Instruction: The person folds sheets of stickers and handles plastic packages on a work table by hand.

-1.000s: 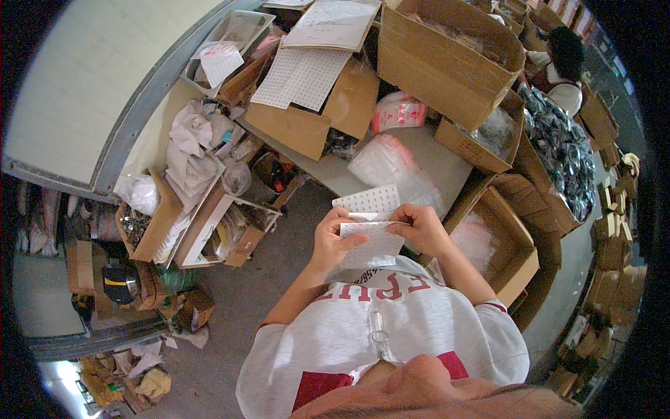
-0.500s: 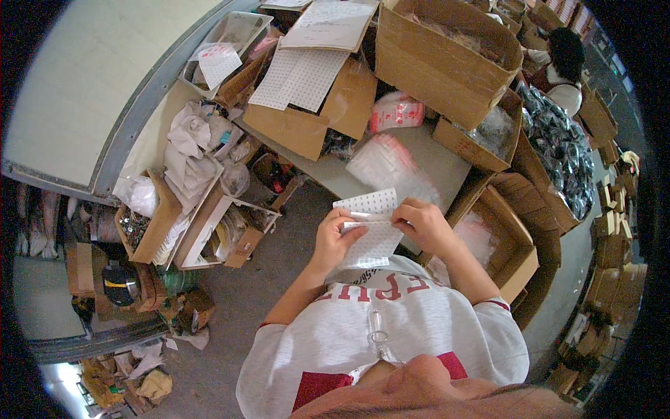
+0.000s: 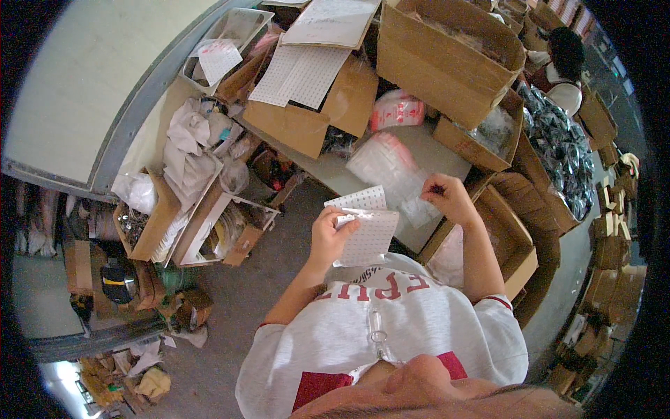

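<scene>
My left hand (image 3: 329, 239) is closed on a folded white label sheet (image 3: 373, 237) printed with rows of small dark marks. Its thumb lies across the fold, and one flap stands up beyond the fingers. To the right, apart from the sheet, my right hand (image 3: 450, 199) is raised with its fingertips pinched together. Whatever is between those fingertips is too small to make out. Just beyond and beneath that hand, clear plastic bags (image 3: 384, 164) lie spread on the grey tabletop (image 3: 452, 159).
Behind the bags sits a red-and-white plastic pack (image 3: 396, 112). A large cardboard box (image 3: 447, 63) stands at the back, an open carton (image 3: 513, 251) at my right. More label sheets (image 3: 300, 73) lie on cardboard. Another person (image 3: 564, 63) is at the far right.
My right hand has left the label sheet and moved right, over the table's edge by the clear bags. The sheet, still in my left hand, has tilted and shifted slightly left.
</scene>
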Action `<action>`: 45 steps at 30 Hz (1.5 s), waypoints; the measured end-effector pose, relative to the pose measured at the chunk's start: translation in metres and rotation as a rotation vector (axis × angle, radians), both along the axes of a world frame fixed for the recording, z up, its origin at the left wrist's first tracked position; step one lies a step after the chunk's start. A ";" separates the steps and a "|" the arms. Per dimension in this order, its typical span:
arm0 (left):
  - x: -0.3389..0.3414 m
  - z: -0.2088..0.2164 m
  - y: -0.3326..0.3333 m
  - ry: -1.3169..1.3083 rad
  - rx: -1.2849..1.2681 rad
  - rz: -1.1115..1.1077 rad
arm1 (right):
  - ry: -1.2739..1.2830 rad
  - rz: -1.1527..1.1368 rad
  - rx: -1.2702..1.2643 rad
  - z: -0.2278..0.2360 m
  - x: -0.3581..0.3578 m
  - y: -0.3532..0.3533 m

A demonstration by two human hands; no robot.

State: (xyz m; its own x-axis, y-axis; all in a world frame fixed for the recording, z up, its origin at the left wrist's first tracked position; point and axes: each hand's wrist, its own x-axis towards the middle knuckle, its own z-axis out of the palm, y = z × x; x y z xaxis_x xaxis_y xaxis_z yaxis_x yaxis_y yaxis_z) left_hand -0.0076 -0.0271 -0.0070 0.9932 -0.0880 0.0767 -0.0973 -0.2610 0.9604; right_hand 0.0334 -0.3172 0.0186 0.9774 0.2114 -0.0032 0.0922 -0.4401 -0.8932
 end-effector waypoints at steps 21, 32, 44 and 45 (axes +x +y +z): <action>0.003 -0.005 0.003 -0.021 0.018 -0.045 | 0.024 0.026 -0.309 -0.075 0.030 -0.024; 0.003 -0.014 0.013 -0.069 0.033 -0.040 | 0.154 -0.044 -0.878 -0.114 0.031 -0.033; 0.001 -0.011 0.011 0.033 -0.128 0.024 | 0.017 -0.219 -0.815 -0.157 0.057 -0.038; 0.000 -0.013 0.012 0.032 -0.128 0.029 | 0.015 -0.214 -0.815 -0.158 0.063 -0.037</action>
State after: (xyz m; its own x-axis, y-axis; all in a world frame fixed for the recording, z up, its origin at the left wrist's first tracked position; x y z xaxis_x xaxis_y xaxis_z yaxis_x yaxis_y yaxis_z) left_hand -0.0075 -0.0149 -0.0200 0.9973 -0.0506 0.0535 -0.0601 -0.1386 0.9885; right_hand 0.0965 -0.3543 -0.1394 0.9948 -0.0520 -0.0879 -0.0754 -0.9544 -0.2888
